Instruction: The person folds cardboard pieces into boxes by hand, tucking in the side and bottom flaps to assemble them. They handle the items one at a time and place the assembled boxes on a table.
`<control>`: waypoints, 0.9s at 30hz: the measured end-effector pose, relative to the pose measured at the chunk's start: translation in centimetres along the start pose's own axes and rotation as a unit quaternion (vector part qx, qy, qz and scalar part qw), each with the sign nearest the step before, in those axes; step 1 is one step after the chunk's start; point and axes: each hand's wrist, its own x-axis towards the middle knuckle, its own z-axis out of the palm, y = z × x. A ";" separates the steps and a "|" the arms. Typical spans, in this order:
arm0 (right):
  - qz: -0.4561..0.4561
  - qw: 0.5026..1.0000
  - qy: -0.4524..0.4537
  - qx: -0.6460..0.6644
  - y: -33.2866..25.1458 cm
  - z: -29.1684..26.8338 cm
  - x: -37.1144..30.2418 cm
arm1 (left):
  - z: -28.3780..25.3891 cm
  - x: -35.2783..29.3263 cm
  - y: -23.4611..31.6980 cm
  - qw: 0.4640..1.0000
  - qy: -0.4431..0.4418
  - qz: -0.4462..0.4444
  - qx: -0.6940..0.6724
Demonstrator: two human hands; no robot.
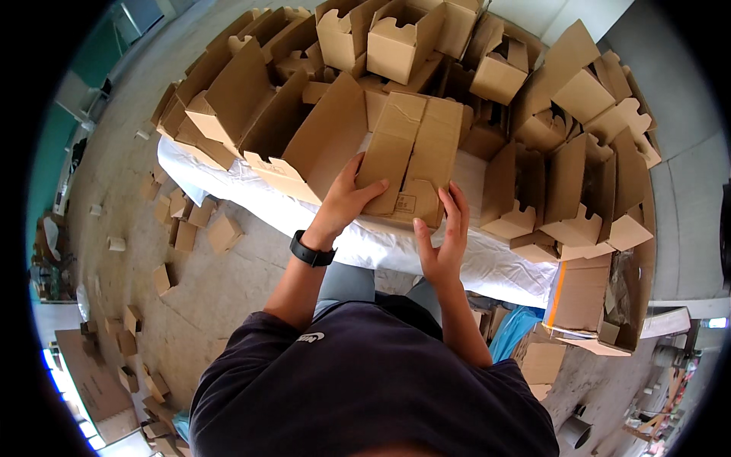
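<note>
A closed, flat-topped cardboard box (436, 141) lies in front of me on the white-covered table, with a dark seam running lengthwise along its top and a small printed mark near its front end. My left hand (346, 199) grips its left side, thumb laid on the top and fingers down along the edge. At the near right corner is my right hand (444, 244), fingers stretched and apart, the fingertips against the box's side and the thumb by its front edge. A black watch (312, 250) sits on my left wrist.
Several open cardboard boxes (304, 129) crowd the table left, behind and right. A white cloth (358, 247) hangs over the near edge. Small cardboard pieces (183, 221) litter the floor at left. A large open carton (582, 293) and a blue plastic bag (514, 331) are at right.
</note>
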 end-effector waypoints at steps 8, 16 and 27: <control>-0.002 1.000 0.011 0.006 -0.2 0.0 0.0 | -0.1 0.3 -0.8 1.000 0.008 0.005 -0.001; 0.007 1.000 0.018 0.008 -0.3 -0.3 0.2 | 0.3 0.1 -0.9 1.000 0.023 0.013 0.009; -0.003 1.000 0.024 0.019 0.5 -0.8 0.2 | 0.6 0.3 -1.5 0.999 0.036 0.029 0.023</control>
